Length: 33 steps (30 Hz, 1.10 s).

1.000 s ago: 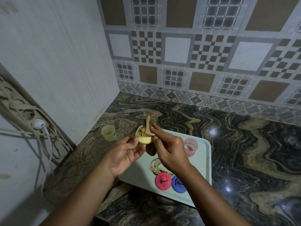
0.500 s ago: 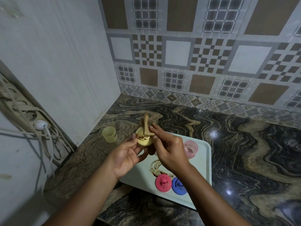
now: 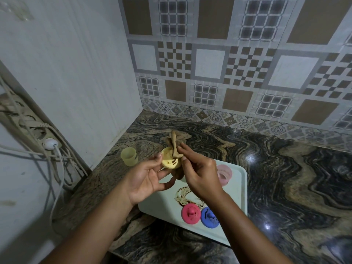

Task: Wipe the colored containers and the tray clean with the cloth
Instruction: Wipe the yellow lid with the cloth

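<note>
The right hand [image 3: 202,174] has drawn the cloth [image 3: 173,143] across the yellow lid [image 3: 167,162] toward 3 o'clock, baring more of its face. The left hand [image 3: 146,178] seems to have turned the lid slightly; its brown smears [image 3: 174,161] now sit nearer 6 o'clock.

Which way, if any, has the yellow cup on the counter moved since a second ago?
No. The yellow cup stands in the same spot beside the left wall, with the same gap to the tray.
</note>
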### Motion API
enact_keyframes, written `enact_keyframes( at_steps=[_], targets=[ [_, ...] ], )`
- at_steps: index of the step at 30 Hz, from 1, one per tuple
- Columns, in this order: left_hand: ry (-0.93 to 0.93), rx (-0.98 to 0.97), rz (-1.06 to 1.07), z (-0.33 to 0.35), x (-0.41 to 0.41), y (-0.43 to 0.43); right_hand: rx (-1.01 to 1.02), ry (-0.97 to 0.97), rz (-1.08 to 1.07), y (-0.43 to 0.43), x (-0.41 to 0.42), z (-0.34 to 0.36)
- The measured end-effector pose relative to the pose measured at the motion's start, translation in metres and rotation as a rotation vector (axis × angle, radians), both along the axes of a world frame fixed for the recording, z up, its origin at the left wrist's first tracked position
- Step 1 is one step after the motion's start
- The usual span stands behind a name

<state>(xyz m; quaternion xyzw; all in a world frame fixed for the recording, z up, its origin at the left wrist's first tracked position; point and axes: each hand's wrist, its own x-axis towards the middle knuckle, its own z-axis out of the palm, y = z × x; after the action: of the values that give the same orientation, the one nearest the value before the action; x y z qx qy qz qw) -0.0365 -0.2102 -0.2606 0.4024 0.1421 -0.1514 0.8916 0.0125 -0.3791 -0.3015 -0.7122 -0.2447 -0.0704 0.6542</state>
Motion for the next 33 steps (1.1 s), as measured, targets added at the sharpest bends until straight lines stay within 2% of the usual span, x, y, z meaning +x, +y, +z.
enact_keyframes(
  at_steps=[7,17,24,33],
  targets=[
    [-0.076,-0.172,0.168,-0.016,0.003,-0.016,0.026,-0.09,-0.058,0.007,-0.009,0.001],
    [-0.011,0.036,0.027,-0.003,0.0,-0.011,-0.011,-0.049,-0.06,-0.007,-0.003,0.0],
    [-0.047,-0.14,0.17,-0.013,0.003,-0.021,-0.042,-0.212,-0.079,0.003,-0.006,0.001],
    [0.07,0.02,0.023,-0.006,0.0,-0.003,-0.068,-0.138,-0.06,-0.005,0.0,-0.005]
  ],
)
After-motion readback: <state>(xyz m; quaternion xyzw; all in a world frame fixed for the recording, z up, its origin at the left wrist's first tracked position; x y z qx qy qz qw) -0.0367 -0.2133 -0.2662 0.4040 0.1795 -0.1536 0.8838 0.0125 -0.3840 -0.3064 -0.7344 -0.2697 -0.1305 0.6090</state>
